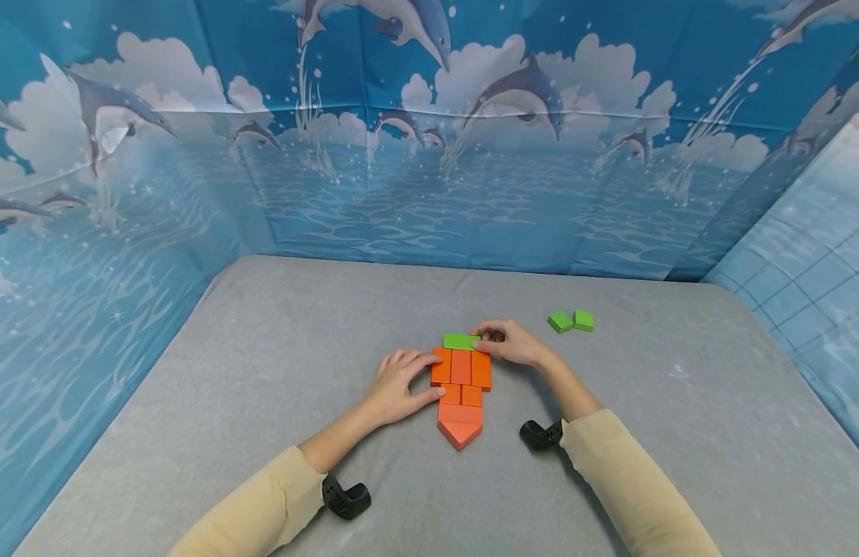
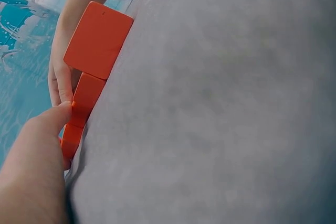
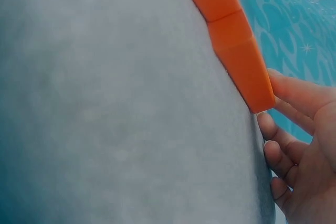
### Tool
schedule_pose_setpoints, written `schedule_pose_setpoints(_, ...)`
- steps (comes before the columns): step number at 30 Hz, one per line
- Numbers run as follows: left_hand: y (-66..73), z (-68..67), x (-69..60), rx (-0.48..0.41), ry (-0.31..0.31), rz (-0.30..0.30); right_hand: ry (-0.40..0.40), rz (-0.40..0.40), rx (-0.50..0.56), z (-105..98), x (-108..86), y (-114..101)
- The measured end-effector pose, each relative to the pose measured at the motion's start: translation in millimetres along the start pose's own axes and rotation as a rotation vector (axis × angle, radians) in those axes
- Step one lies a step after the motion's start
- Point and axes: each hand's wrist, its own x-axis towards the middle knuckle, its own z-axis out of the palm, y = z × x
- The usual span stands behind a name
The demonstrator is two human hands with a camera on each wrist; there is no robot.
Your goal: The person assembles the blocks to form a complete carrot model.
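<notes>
Orange toy blocks (image 1: 460, 367) lie together on the grey cloth in a rocket-like shape, with a red-orange triangular block (image 1: 460, 435) pointing toward the person. At the far end a green rectangular block (image 1: 456, 341) lies against the row. My right hand (image 1: 515, 343) pinches the right end of this green block between thumb and fingers. Along the left side of the orange blocks, my left hand (image 1: 395, 387) touches them with spread index finger and thumb. In the left wrist view, the thumb meets an orange block's side (image 2: 86, 98). The right wrist view hides the green block behind orange ones (image 3: 244, 72).
Two loose green blocks (image 1: 571, 321) lie side by side at the far right. A grey cloth (image 1: 297, 333) covers the table. Blue dolphin-print curtains (image 1: 429, 201) stand behind it and at both sides. Black wrist-worn devices (image 1: 347, 500) hang near both sleeves.
</notes>
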Motion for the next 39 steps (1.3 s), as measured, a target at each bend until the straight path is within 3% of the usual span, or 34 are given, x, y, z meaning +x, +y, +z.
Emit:
schedule_pose_setpoints(4, 0.3, -0.5, -0.2, 0.003, 0.000, 0.001, 0.016, -0.016, 0.010, 0, 0.2, 3)
schedule_pose_setpoints(7, 0.1, -0.4, -0.3, 0.016, 0.004, 0.001, 0.077, -0.042, 0.056, -1, 0.7, 14)
schedule_pose_setpoints(12, -0.8, 0.0, -0.5, 0.030, -0.002, -0.006, 0.282, -0.059, 0.070, -13, -2.1, 54)
schedule_pose_setpoints(18, -1.2, 0.7, -0.4, 0.032, 0.002, -0.001, 0.521, -0.044, -0.030, -41, -25.4, 93)
schedule_pose_setpoints(24, -0.1, 0.0, 0.1, 0.024, 0.000, -0.004, 0.663, 0.023, -0.103, -61, -50.4, 117)
schedule_pose_setpoints(30, -0.9, 0.8, 0.3, 0.024, -0.007, -0.006, 0.697, 0.102, -0.160, -72, -64.9, 136)
schedule_pose_setpoints(39, -1.2, 1.1, 0.8, 0.022, -0.007, -0.007, 0.605, 0.199, -0.235, -74, -67.5, 146)
